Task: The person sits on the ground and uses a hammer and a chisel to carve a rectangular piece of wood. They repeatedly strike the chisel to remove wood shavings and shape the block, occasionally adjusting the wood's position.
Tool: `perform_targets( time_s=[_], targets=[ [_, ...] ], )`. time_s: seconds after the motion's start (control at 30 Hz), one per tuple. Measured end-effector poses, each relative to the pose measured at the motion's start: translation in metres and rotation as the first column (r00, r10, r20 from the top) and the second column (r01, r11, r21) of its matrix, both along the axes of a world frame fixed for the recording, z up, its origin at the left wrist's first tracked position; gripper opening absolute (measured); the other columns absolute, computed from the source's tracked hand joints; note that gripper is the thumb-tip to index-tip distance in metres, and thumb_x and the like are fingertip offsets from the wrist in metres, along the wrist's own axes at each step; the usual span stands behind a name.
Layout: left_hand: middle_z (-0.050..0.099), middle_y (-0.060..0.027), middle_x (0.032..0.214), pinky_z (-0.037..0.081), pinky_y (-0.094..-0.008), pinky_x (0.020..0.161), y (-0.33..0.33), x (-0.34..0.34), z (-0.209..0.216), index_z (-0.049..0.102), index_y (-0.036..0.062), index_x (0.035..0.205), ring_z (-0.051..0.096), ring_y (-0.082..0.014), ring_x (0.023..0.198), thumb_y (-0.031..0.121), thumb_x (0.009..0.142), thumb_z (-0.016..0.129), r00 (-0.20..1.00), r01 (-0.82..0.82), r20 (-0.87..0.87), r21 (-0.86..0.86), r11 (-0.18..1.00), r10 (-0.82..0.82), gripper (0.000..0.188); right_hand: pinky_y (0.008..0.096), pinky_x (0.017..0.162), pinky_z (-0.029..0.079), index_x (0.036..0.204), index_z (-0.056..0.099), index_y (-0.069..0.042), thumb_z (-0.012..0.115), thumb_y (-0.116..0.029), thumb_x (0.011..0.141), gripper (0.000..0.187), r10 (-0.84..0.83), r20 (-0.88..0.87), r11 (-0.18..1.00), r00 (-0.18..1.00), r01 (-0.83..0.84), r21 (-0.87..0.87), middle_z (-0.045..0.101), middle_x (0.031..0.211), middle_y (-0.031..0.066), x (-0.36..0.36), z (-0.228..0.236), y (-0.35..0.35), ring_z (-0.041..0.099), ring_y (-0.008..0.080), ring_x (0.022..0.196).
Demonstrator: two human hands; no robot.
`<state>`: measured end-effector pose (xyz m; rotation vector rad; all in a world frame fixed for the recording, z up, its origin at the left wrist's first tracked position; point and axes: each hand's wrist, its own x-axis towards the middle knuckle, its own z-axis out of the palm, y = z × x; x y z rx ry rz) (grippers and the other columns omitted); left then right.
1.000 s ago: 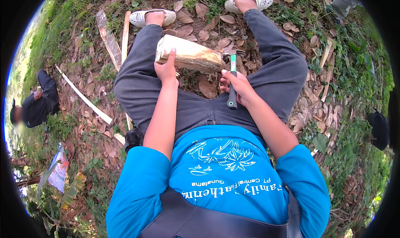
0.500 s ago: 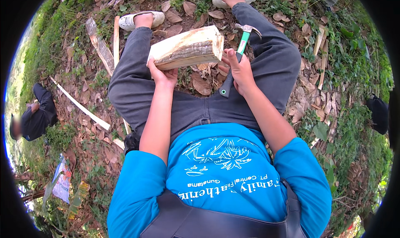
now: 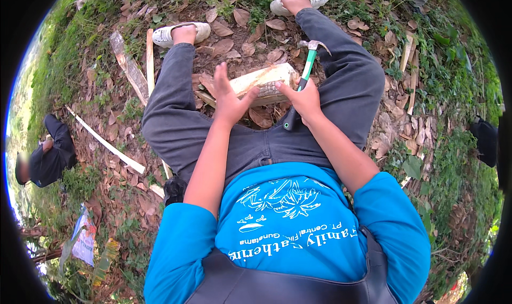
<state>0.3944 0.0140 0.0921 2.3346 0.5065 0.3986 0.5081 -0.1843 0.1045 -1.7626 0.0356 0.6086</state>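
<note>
A split block of pale wood with a strip of rough bark lies low between my bent legs, over the leafy ground. At its left part is my left hand, fingers raised and spread, thumb pointing toward the bark; whether the palm touches the wood cannot be made out. My right hand grips a claw hammer by its green and black handle, the metal head pointing away from me. The right thumb reaches across to the block's right end.
Wooden strips lie on the leaves at the left, with a long thin pale strip nearer me. More wood pieces lie at the right. Another person sits at the far left, above a white plastic sack.
The wood block has come down from its raised position and shifted right. My left hand has let go of its left end and spread its fingers. The hammer stays in my right hand.
</note>
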Motion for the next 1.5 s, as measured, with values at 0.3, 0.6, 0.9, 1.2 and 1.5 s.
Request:
perform_targets(
  time_s=[0.3,0.6,0.9,1.2,1.5],
  targets=[
    [0.05,-0.0203,0.143,0.046,-0.0438,0.107,-0.012,0.024,0.01,0.029,0.0164,0.152,0.05,-0.0414,0.132,0.016,0.058,0.087,0.933,0.258,-0.229,-0.117,0.959,-0.279,0.11,0.0327,0.064,0.061,0.098,0.049,-0.005,0.079,-0.025,0.088,0.037,-0.015,-0.296,0.962,0.955,0.094,0.257,0.059,0.095,0.0071,0.001,0.01,0.011,0.065,0.015,0.085],
    [0.064,-0.0335,0.114,0.051,-0.0464,0.097,0.07,0.06,0.012,0.027,-0.0011,0.145,0.063,-0.0467,0.112,0.025,0.064,0.078,0.788,0.36,-0.482,-0.141,0.922,-0.382,0.099,0.0305,0.073,0.061,0.101,0.049,-0.004,0.068,-0.023,0.097,0.027,0.07,-0.406,0.968,0.911,0.035,0.247,0.059,0.098,0.0069,0.0,0.011,0.008,0.068,0.0179,0.094],
    [0.058,-0.0202,0.129,0.053,-0.0494,0.094,0.054,0.075,-0.056,0.024,0.0179,0.158,0.063,-0.0408,0.113,0.034,0.071,0.082,0.741,0.352,-0.652,0.171,0.92,-0.162,0.105,0.0297,0.071,0.057,0.115,0.053,-0.003,0.06,-0.022,0.101,0.024,0.136,-0.496,0.968,0.858,-0.01,0.249,0.066,0.105,0.0089,0.009,0.009,0.01,0.069,0.0155,0.086],
    [0.061,-0.0127,0.118,0.052,-0.045,0.088,0.056,0.059,-0.056,0.032,0.0073,0.154,0.064,-0.0318,0.106,0.033,0.068,0.084,0.831,0.233,-0.553,0.255,0.938,-0.056,0.104,0.0272,0.054,0.051,0.137,0.045,-0.004,0.057,-0.015,0.1,0.04,0.249,-0.512,0.96,0.822,-0.141,0.241,0.058,0.088,0.0036,0.01,-0.021,0.004,0.058,0.0108,0.064],
    [0.06,-0.007,0.119,0.047,-0.0389,0.09,0.044,0.044,-0.07,0.048,0.008,0.14,0.06,-0.0254,0.111,0.031,0.064,0.088,0.869,0.159,-0.494,0.258,0.953,-0.011,0.089,0.0233,0.05,0.044,0.145,0.04,-0.014,0.05,-0.015,0.105,0.042,0.267,-0.296,0.947,0.917,-0.193,0.257,0.047,0.081,-0.0009,-0.005,0.012,0.023,0.047,0.0071,0.061]
  ],
)
